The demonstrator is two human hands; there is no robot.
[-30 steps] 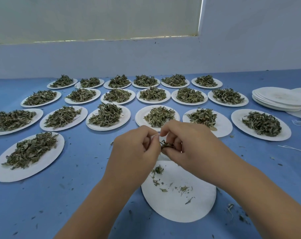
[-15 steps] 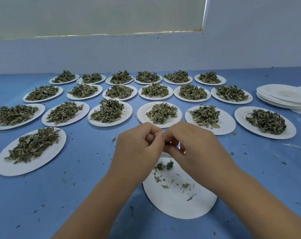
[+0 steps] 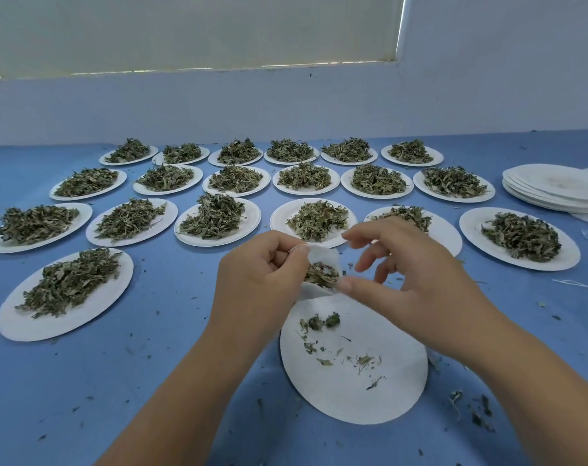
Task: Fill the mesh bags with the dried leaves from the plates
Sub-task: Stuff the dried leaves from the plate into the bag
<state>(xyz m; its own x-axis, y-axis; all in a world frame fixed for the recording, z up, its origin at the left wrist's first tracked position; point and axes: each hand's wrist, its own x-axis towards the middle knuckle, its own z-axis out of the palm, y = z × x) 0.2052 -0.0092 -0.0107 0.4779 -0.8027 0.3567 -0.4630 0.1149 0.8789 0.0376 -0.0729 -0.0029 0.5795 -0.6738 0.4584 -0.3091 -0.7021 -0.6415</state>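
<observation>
My left hand (image 3: 262, 274) pinches the rim of a small white mesh bag (image 3: 323, 260), held open above the near plate (image 3: 397, 388). Dried leaves (image 3: 321, 275) show inside the bag's mouth. My right hand (image 3: 403, 280) is just right of the bag; its thumb presses the bag's lower edge while the other fingers are spread and raised. The near plate holds only a few leaf scraps (image 3: 323, 321). Several white plates heaped with dried leaves (image 3: 215, 216) stand in rows across the blue table (image 3: 151, 364).
A stack of bare white plates (image 3: 555, 190) sits at the far right, with loose white string (image 3: 578, 285) near it. Leaf crumbs are scattered over the table, thickest at the lower right (image 3: 471, 408). A pale wall runs behind the back row.
My hands were pressed together around the bag. Now they have drawn apart, the right fingers have lifted and spread, and the bag's open mouth with leaves inside shows.
</observation>
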